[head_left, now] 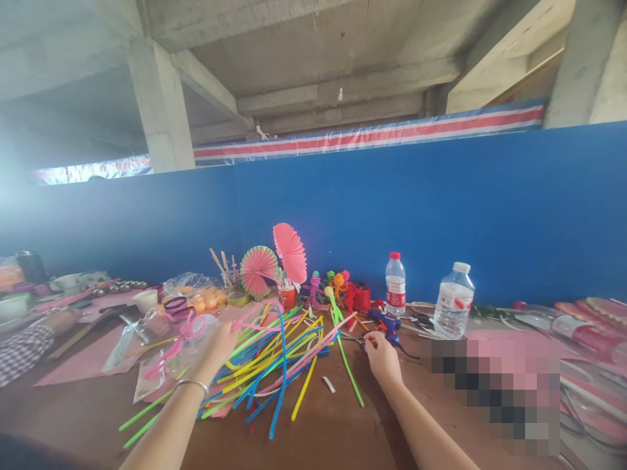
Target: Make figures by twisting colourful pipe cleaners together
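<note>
My left hand (223,343), with a bangle at the wrist, is closed on a pink pipe cleaner (257,326) above the left part of a loose pile of pipe cleaners (274,365) in blue, yellow, green and pink. To the right of the pile, my right hand (381,356) has its fingers closed at the handles of dark scissors (353,337) lying on the brown table (343,431). Just behind that hand lies a blue glue gun (386,324). A green pipe cleaner figure with a pale round head (329,293) leans between my hands.
Two water bottles (396,287) (454,303) stand at the back right. Behind the pile are paper fans (290,251), a red cup (287,297) and small colourful figures (337,284). Plastic bags, orange balls (208,299) and pink sheets lie left. A blue partition (343,209) rises behind.
</note>
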Demonstrator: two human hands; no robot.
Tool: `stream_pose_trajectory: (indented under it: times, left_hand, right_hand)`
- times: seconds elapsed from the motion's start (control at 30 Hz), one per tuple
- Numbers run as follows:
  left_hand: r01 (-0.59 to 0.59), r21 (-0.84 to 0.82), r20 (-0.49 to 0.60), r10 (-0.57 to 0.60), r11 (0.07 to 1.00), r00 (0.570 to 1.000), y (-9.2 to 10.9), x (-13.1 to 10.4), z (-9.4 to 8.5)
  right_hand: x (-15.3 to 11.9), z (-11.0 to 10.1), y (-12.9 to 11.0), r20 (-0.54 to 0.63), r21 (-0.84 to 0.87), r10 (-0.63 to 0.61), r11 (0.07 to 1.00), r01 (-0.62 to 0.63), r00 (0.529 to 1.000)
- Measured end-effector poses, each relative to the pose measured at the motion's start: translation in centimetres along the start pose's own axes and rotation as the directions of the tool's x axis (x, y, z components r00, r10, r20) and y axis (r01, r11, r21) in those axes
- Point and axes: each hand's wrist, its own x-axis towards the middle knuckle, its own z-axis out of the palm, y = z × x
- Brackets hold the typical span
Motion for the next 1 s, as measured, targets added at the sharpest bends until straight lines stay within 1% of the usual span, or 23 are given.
stream_pose_trajectory:
  times: [0.17, 0.33, 0.47, 0.57, 0.67, 0.77, 0.83, 0.93, 1.0]
  left_hand:
    - [-0.051, -0.028, 0.075, 0.053, 0.998, 0.996, 1.5, -0.3, 1.7]
    - [-0.077, -0.034, 0.068, 0.080, 0.996, 0.995, 2.7, 0.7, 2.5]
    - [-0.156, -0.024, 0.054, 0.157, 0.987, 0.986, 3.0, 0.8, 3.7]
    - [-0.167, -0.043, 0.056, 0.169, 0.985, 0.984, 2.9, 0.6, 4.2]
    - [-0.149, -0.087, 0.060, 0.154, 0.985, 0.986, 2.9, 0.8, 3.8]
    - [-0.168, -0.166, 0.063, 0.180, 0.972, 0.982, 2.9, 1.3, 2.5]
    - [-0.208, -0.241, 0.105, 0.238, 0.948, 0.965, 2.9, 1.6, 1.4]
    - [-0.249, -0.335, 0.204, 0.328, 0.908, 0.922, 2.7, 1.8, 0.3]
    - [-0.242, -0.359, 0.246, 0.341, 0.902, 0.907, 2.6, 1.7, 0.0]
  right_hand:
    - [0.0, 0.0, 0.0, 0.003, -0.002, 0.002, 1.000, -0.002, 1.000]
    - [0.1, 0.0, 0.1, 0.001, -0.006, 0.008, 1.000, -0.008, 1.000]
    - [0.1, 0.1, 0.2, 0.003, -0.008, 0.010, 1.000, -0.010, 1.000]
    - [0.2, 0.2, 0.3, 0.005, -0.006, 0.003, 1.000, -0.003, 1.000]
    - [0.1, 0.2, 0.4, 0.002, -0.008, -0.005, 1.000, 0.005, 1.000]
    - [0.1, 0.2, 0.3, -0.003, -0.012, -0.009, 1.000, 0.009, 1.000]
    - [0.1, 0.2, 0.3, -0.003, -0.013, -0.011, 1.000, 0.011, 1.000]
    - [0.1, 0.1, 0.2, 0.001, -0.016, -0.010, 1.000, 0.010, 1.000]
    - [0.1, 0.1, 0.1, 0.003, -0.018, -0.009, 1.000, 0.009, 1.000]
